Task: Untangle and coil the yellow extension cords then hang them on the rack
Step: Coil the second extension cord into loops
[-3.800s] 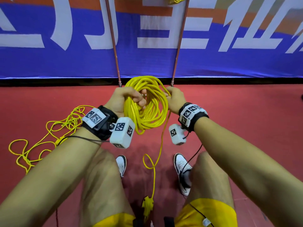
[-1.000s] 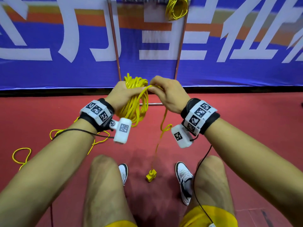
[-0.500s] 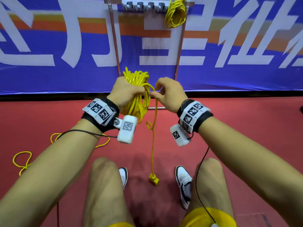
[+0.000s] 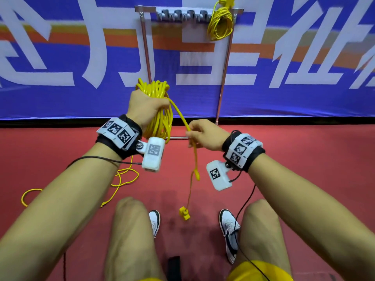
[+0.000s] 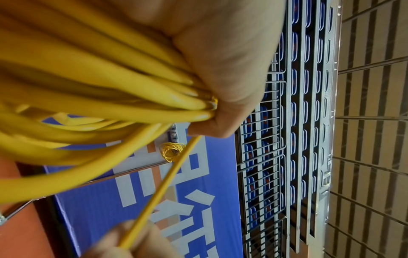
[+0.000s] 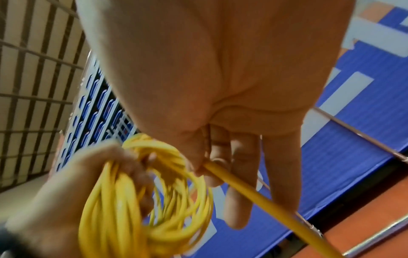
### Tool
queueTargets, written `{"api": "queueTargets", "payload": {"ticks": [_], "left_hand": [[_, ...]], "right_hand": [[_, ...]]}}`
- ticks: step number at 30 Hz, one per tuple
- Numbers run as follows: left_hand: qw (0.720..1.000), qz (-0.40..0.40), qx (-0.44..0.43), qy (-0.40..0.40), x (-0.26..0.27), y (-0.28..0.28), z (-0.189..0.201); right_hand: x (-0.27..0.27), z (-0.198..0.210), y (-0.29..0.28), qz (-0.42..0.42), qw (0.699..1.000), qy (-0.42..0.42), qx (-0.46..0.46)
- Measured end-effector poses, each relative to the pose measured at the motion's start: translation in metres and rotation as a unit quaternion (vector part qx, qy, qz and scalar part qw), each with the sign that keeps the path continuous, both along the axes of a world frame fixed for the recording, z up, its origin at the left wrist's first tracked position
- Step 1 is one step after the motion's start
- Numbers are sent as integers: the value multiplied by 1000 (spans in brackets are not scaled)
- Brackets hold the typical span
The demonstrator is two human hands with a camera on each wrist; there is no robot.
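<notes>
Red floor (image 4: 304,159), blue banner (image 4: 60,98) with white characters behind. Metal rack (image 4: 223,78) stood against banner; one coiled yellow cord (image 4: 220,25) hung from its top bar near right post. Left hand (image 4: 145,108) gripped second yellow coil (image 4: 160,120), fingers curled round bundled loops. Right hand (image 4: 205,137) pinched free strand (image 4: 180,114) running from coil; tail dangled, yellow plug (image 4: 184,213) just above floor between white shoes (image 4: 228,228). Loose tangled yellow cord (image 4: 121,179) lay on floor at left.

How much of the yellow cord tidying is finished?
Done: one coil hangs on the rack. In hand: the left hand grips a second coil; the right hand pinches its loose tail. Left: hanging this coil, plus tangled cord on the floor.
</notes>
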State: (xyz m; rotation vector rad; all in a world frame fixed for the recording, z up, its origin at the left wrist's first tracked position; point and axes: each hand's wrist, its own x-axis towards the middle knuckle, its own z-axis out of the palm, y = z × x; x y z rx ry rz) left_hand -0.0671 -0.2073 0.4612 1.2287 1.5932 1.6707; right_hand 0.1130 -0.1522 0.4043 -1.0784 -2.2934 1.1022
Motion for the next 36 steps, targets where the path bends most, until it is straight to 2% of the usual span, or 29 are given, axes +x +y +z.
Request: {"api": "queueTargets", "payload": {"ticks": [1, 3, 8, 11, 13, 17, 20, 25, 29, 31, 34, 36], "left_hand": [[1000, 3, -6, -3, -2, -1, -2], [1000, 7, -12, -1, -2, -2, -4], [999, -19, -17, -30, 10, -2, 0], [995, -82, -20, -47, 17, -3, 7], [991, -120, -19, -63, 26, -6, 13], [986, -127, -29, -105, 35, -5, 21], [967, -156, -74, -187, 31, -10, 22], [936, -200, -99, -274, 20, -17, 15], [927, -231, -122, -270, 11, -25, 15], [916, -264, -159, -257, 10, -29, 11], [884, -329, -196, -266, 14, -34, 7], [858, -370, -202, -293, 14, -36, 6]], "right_hand": [[8, 4, 3, -8, 999, 14, -29], [22, 17, 10, -36, 998, 44, -17], [29, 38, 34, -122, 980, 51, 151], [21, 37, 43, -160, 963, 52, 212], [10, 33, 42, -166, 961, 79, 208], [-11, 11, 37, -178, 960, 128, 174], [-13, -4, 31, -178, 957, 169, 153], [-8, -9, 24, -118, 945, 120, 281], [-3, 13, 37, -136, 911, 41, 387], [-3, 33, 44, -151, 892, 38, 425], [-9, 50, 49, -121, 894, -38, 430], [-12, 42, 51, -115, 911, -69, 390]]}}
